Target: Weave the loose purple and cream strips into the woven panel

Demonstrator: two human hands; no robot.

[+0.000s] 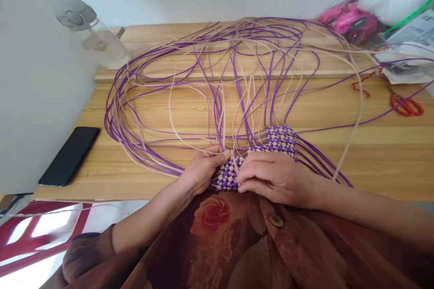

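Observation:
A checked purple-and-cream woven strip (280,141) lies at the table's front edge, partly under both hands. Long purple and cream weaving strands (237,82) run out from it. My left hand (203,165) grips the strip's left end, its thumb and forefinger pinched at the upper edge. My right hand (271,176) is closed over the middle of the weave. A short cream strand (234,161) leads to its fingertips, which are pressed together on it. The exact hold under the right fingers is hidden.
Looped strands (117,113) spread over the wooden table (152,113). A black phone (69,156) lies at left, near a clear bottle (105,45) with a grey lid. Red-handled scissors (406,104), a pink bundle (352,20) and plastic bags are at right.

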